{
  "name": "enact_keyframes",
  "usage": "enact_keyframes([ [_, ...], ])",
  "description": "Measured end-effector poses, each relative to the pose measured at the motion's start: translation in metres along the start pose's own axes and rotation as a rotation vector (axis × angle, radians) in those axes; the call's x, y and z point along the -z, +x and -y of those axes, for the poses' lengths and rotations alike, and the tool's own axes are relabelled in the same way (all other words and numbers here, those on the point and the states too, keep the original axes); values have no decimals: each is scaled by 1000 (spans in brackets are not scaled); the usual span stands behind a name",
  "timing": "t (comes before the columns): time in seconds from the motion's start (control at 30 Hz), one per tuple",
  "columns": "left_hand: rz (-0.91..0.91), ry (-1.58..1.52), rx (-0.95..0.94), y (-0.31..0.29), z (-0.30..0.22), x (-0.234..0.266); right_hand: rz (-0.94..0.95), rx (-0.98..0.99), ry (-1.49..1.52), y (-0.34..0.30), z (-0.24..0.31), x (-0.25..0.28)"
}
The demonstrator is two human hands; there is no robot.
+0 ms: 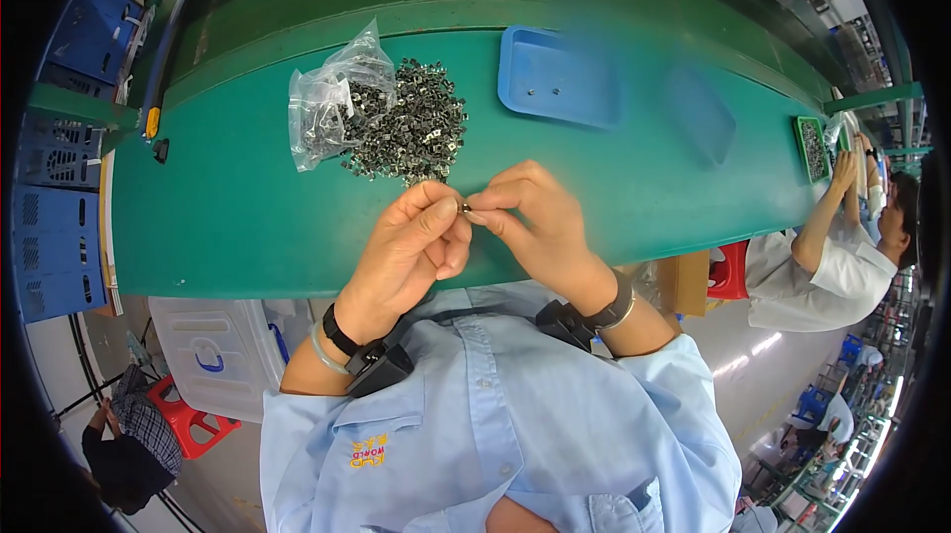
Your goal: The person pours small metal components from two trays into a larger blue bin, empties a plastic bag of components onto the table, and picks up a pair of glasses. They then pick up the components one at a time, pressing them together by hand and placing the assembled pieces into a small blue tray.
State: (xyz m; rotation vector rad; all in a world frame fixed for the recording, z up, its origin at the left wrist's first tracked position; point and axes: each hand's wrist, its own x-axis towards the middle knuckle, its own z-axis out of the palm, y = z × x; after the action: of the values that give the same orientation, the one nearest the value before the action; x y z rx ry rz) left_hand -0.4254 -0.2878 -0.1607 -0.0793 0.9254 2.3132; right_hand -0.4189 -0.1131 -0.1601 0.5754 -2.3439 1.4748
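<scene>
My left hand (pixel 421 236) and my right hand (pixel 530 221) meet over the near part of the green table, both closed. Their fingertips pinch one small dark metal part (pixel 465 207) between them; it is largely covered by the fingers. Just beyond lies a heap of small black and silver metal parts (pixel 421 127). A clear plastic bag (pixel 322 117) rests against the heap's left side, with more of these parts inside it. Farther right sits a shallow blue tray (pixel 584 111) with a couple of small parts on its bottom.
The green table (pixel 238 226) spans the view. A second blue tray (pixel 708 117) looks blurred at the right. Beyond it a co-worker (pixel 827 270) handles things by a green tray (pixel 812 149). Blue crates (pixel 59 246) stand left; a clear lidded box (pixel 213 355) stands below the table edge.
</scene>
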Motion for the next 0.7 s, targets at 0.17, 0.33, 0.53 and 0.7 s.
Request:
enact_keyframes([
  [0.17,88,-169,37,1,2,-2,-21,-16,142,0,3,1],
  [0.33,82,-126,23,0,1,-3,-20,20,76,0,6,3],
  [0.53,57,-49,17,0,-2,-1,-12,34,47,0,5,5],
  [0.7,19,31,10,-1,-4,-3,-10,59,19,-1,3,4],
])
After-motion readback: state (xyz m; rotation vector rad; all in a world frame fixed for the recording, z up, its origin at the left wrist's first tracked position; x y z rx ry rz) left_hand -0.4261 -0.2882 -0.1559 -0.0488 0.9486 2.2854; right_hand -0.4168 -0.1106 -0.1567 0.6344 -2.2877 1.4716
